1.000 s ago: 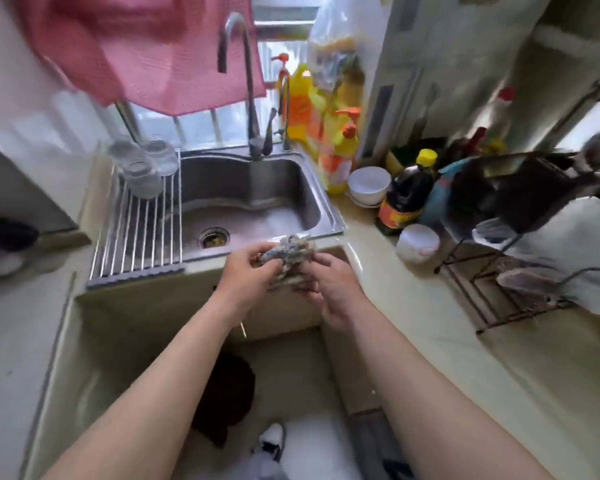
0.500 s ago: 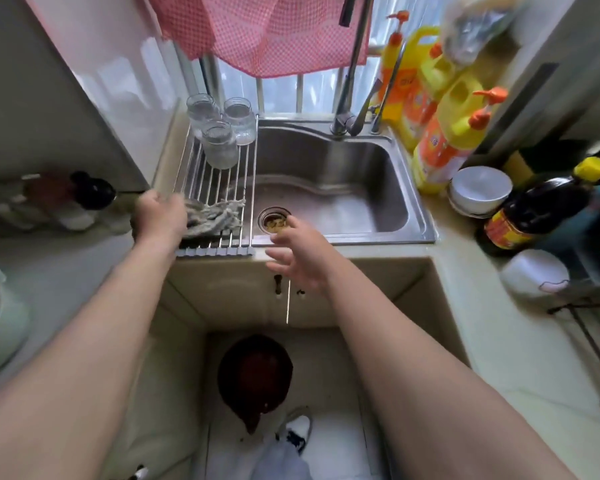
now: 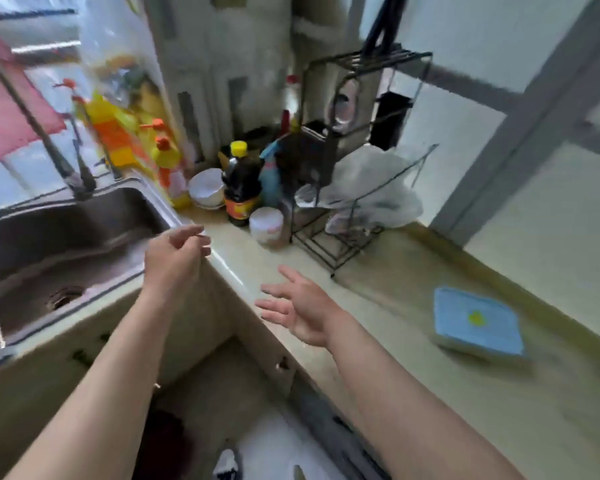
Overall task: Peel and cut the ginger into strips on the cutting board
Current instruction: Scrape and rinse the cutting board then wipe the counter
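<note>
Here the left hand hangs beside the sink, fingers loosely curled, empty. The right hand, fingers spread, hovers over the countertop.

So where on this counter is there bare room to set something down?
Bare counter lies between the rack and the blue box, and nearer, this side of the box. The corner from sink to rack is crowded with bottles and bowls.

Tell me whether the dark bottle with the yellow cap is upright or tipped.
Upright: the bottle stands on the counter, cap on top.
</note>
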Motion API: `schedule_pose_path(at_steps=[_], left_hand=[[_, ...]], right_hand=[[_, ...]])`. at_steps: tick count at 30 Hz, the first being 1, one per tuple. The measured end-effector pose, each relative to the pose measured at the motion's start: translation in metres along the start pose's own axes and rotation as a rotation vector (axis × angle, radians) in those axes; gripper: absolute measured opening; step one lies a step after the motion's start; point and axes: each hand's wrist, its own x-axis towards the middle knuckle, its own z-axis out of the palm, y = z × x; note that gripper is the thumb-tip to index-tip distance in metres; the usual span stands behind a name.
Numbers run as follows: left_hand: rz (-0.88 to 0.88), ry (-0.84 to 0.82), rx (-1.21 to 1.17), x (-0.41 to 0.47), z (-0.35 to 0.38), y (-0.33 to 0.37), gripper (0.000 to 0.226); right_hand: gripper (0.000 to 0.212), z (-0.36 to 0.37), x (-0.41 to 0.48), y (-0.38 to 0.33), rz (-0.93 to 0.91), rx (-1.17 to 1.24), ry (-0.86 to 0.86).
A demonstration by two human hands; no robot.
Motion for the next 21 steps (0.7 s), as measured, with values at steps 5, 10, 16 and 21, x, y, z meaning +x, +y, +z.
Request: schedule_pose_path(at_steps=[5, 10, 16, 21], left_hand=[[0.164, -0.469, 0.044, -0.09, 0.174, 0.033, 0.026], [0.253, -0.963, 0.221, -0.226, 0.335, 0.03, 0.012], [0.721, -1.344, 0.672, -0.384, 0.459, -0.035, 0.035], [0.959, -1.463, 1.075, -0.454, 0.507, -0.073, 0.063]], right_hand=[[0.076, -0.179, -0.129, 0.011, -0.151, 0.246, 0.353], [0.061, -0.323, -0.266, 0.08, -0.196, 0.271, 0.76], [0.059, -0.419, -0.394, 0.18, 0.027, -0.119, 1.197], [0.073, -0.45, -0.427, 0.211, 0.226, -0.596, 1.15]])
